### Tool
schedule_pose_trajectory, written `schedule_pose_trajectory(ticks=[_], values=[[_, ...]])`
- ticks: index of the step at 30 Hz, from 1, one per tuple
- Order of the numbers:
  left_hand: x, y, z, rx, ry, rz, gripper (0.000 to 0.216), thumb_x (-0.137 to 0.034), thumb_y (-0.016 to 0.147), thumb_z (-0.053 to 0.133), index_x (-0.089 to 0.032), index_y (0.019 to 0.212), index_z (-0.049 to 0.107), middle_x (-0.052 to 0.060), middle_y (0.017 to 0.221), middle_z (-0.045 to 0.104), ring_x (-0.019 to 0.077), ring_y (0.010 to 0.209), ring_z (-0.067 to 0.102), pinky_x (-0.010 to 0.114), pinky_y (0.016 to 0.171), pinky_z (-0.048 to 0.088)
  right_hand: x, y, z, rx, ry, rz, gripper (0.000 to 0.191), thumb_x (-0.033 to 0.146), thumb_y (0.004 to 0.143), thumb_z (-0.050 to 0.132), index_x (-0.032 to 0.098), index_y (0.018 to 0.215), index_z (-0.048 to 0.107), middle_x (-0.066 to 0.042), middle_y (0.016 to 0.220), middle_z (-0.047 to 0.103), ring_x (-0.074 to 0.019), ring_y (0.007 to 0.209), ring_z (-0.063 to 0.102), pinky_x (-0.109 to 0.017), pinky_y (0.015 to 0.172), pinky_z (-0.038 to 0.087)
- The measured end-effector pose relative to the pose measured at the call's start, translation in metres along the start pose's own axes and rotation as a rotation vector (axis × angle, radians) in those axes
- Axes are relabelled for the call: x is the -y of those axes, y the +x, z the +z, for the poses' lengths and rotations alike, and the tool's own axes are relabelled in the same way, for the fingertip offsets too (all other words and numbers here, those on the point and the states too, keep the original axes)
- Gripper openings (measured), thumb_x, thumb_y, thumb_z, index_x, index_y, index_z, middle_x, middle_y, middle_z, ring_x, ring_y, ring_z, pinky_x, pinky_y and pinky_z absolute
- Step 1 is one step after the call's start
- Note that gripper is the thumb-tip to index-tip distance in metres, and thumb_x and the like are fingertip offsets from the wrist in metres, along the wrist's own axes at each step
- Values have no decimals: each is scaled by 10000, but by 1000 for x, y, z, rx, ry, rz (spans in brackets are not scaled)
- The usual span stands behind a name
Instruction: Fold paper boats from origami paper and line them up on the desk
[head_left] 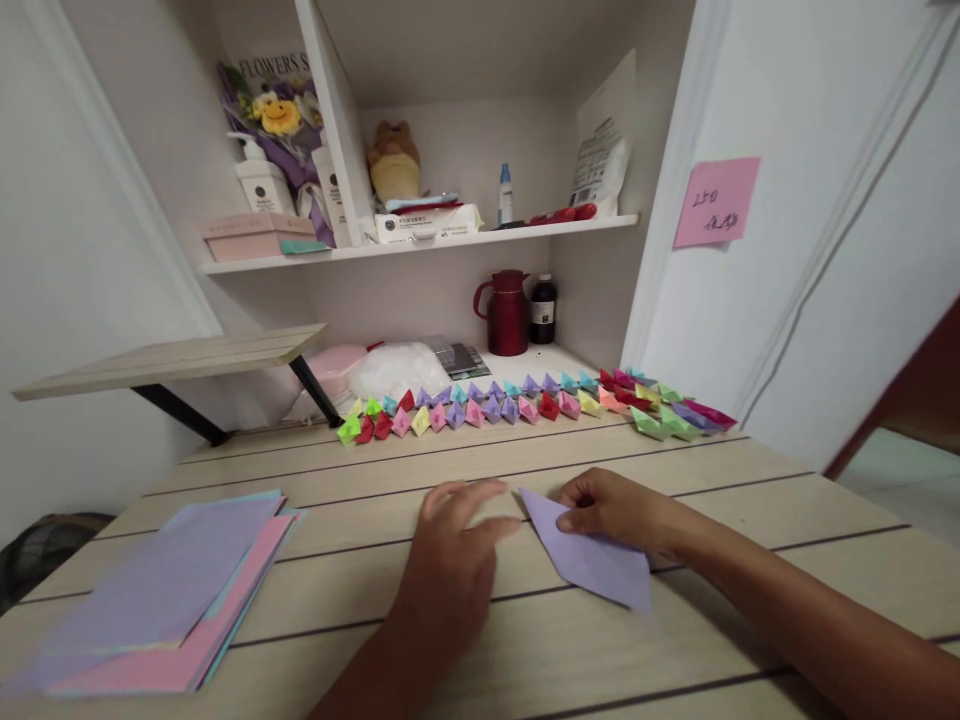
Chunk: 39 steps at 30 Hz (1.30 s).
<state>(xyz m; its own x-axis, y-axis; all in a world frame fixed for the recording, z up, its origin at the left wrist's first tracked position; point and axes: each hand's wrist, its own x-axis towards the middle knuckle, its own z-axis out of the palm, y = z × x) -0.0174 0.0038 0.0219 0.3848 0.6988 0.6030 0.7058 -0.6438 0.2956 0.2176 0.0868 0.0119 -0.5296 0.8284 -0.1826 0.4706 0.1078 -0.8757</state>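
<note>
A folded sheet of purple paper (592,565) is pinched between the thumb and fingers of my right hand (611,510), just above the wooden table. To its left is my left hand (454,550), empty, with thumb and fingers apart and pointing toward the paper's corner. A small gap separates that hand from the sheet. At the left of the table lies a stack of coloured paper (172,570), purple on top with pink and blue beneath. Beyond my hands, several small folded paper boats (491,408) stand in rows.
A raised wooden stand (180,350) with black legs is at the back left. Behind the boats are a red jug (508,315), a dark bottle (543,310) and a white plastic bag (401,372). A pink note (718,200) sticks to the right wall.
</note>
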Motion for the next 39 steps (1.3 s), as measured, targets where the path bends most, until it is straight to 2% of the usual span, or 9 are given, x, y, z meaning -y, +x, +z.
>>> schedule_pose_trajectory(ticks=[4, 8, 13, 17, 22, 26, 31, 36, 39], values=[[-16, 0, 3, 317, 80, 227, 371, -189, 913, 426, -303, 1246, 544, 16, 1467, 417, 207, 1373, 324, 496, 1138, 136, 0, 0, -7, 29, -53, -75, 220, 346, 696, 657, 162, 599, 587, 49, 525, 470, -95, 496, 394, -220, 479, 293], [-15, -1, 10, 410, 89, 253, 385, -357, 932, 464, -301, 1312, 485, 16, 1496, 364, 215, 1399, 272, 511, 1156, 39, 3, -1, -5, 83, -96, -142, 245, 360, 755, 623, 156, 620, 602, 52, 551, 450, -91, 528, 378, -216, 507, 295], [-8, -5, 15, 499, 33, 169, 465, -456, 920, 455, -297, 1357, 443, 46, 1451, 435, 211, 1335, 395, 475, 1145, 159, 9, -4, -1, 71, -124, -186, 296, 437, 819, 583, 174, 905, 688, 5, 718, 601, -134, 643, 501, -232, 583, 378], [-9, -7, 17, 525, 27, 83, 463, -463, 920, 451, -315, 1359, 441, 32, 1445, 443, 218, 1331, 401, 457, 1112, 246, 18, -13, -9, 18, -158, -233, 395, 489, 873, 520, 234, 1152, 637, -38, 992, 657, -181, 825, 571, -275, 702, 437], [-10, -8, 16, 505, 108, -8, 424, -406, 905, 509, -281, 1311, 509, 58, 1417, 481, 250, 1307, 429, 469, 1072, 303, 18, -30, -30, 220, 4, -190, 469, 455, 886, 518, 301, 1328, 498, -26, 1044, 627, -179, 872, 575, -295, 744, 463], [-8, -10, 15, 504, 129, -65, 428, -394, 895, 529, -276, 1307, 509, 61, 1415, 484, 254, 1307, 426, 484, 1051, 320, 12, -35, -38, 396, -39, -211, 864, 234, 723, 711, 329, 1459, 269, -18, 1089, 595, -192, 966, 567, -307, 810, 469], [-10, -11, 13, 510, 100, -116, 436, -388, 886, 542, -279, 1307, 509, 56, 1425, 474, 253, 1323, 404, 481, 1070, 296, 15, -23, -25, 225, -328, -420, 610, 125, 780, 587, 347, 1341, 494, -42, 1241, 533, -213, 1127, 513, -365, 961, 409], [-17, -10, 10, 539, 89, -141, 483, -367, 883, 547, -265, 1348, 467, 66, 1439, 453, 266, 1338, 379, 502, 1091, 266, 5, -12, -18, 174, -319, -463, 227, 259, 784, 668, 275, 1001, 730, -39, 1396, 394, -260, 1235, 428, -367, 954, 430], [-18, -11, 12, 548, 89, -153, 481, -358, 883, 548, -245, 1345, 472, 77, 1437, 453, 277, 1336, 378, 523, 1093, 262, 0, -8, -17, 118, -344, -450, 190, 376, 807, 662, 246, 925, 734, -60, 1324, 477, -267, 1220, 441, -400, 1027, 366]])
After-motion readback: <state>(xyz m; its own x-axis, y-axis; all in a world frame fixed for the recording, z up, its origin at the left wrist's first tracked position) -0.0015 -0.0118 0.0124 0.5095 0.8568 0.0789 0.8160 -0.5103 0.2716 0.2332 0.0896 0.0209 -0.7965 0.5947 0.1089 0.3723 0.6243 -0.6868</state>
